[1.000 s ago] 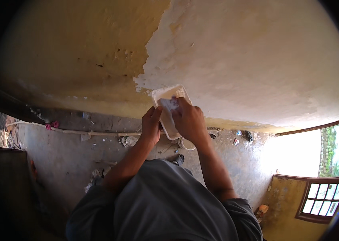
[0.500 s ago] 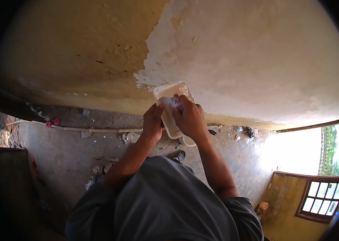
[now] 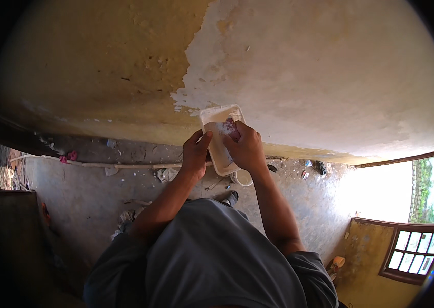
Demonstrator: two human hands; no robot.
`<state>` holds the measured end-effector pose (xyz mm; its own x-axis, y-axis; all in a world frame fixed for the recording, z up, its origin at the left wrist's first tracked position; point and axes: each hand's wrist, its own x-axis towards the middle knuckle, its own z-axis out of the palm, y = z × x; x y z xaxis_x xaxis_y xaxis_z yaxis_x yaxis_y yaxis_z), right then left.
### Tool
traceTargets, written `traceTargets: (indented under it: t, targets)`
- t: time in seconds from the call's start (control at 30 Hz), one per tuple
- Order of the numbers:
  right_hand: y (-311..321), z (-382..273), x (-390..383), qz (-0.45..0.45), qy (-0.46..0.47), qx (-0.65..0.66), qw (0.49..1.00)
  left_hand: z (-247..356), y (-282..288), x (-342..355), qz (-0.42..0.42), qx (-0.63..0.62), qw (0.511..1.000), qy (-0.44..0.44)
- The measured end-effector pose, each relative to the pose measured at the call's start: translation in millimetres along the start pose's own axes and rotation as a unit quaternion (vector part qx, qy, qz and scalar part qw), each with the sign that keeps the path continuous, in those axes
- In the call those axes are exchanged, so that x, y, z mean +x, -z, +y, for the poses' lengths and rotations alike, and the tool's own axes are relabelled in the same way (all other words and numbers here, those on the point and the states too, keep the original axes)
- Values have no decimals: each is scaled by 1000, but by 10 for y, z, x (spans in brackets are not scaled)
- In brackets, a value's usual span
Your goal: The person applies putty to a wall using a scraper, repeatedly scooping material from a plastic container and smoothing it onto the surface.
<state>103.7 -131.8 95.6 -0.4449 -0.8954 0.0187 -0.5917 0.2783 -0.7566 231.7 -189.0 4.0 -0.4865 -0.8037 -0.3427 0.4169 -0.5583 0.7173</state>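
Observation:
A white rectangular plastic tub (image 3: pixel 219 113) is held tilted in front of the wall. My left hand (image 3: pixel 195 152) grips its left long side, thumb over the rim and fingers around the outside. In my right hand (image 3: pixel 246 149) is a flat scraper (image 3: pixel 230 129), its reddish mottled part smeared white, pinched between thumb and fingers. The scraper's pale, wide end lies over the tub's inside, towards my left thumb. Whitish residue coats the tub walls; my hands hide part of its inside.
The wall (image 3: pixel 319 72) ahead is partly pale and partly ochre, with a ragged border. Below stands a white bucket (image 3: pixel 242 177) near my foot. A long pole (image 3: pixel 129 166) lies along the floor among scraps and a pink cloth (image 3: pixel 68 157). Bright doorway and window are on the right.
The scraper has shifted slightly and turned in my right hand, showing more of its reddish part. Both hands and the tub stay nearly in place.

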Motion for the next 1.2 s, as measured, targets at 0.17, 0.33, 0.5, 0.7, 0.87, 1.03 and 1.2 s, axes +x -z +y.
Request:
traceTargets:
  t: [0.17,0.33,0.5,0.7,0.87,1.03,1.2]
  targets:
    - [-24,103,112,22,-16,97,995,98,-61,-42,-9,52,999,5]
    - [170,248,127,41,-77,280,956,159,-61,-50,-13,-13,1000,-18]
    - [303,311,69,65,-103,407,905,135,149,14,-2,-53,999,7]
    - [218,662,-18,35,-168,502,848,279,318,11,10,-114,993,-17]
    - [-238,1013,38,33,-212,638,739,517,817,-6,34,-125,989,-74]
    - [-1221,1529,226,-67,-187,736,648,844,1327,-216,113,-85,979,-148]
    - [-2054,1819,423,15,-275,734,621,886,1603,-467,172,-74,972,-141]
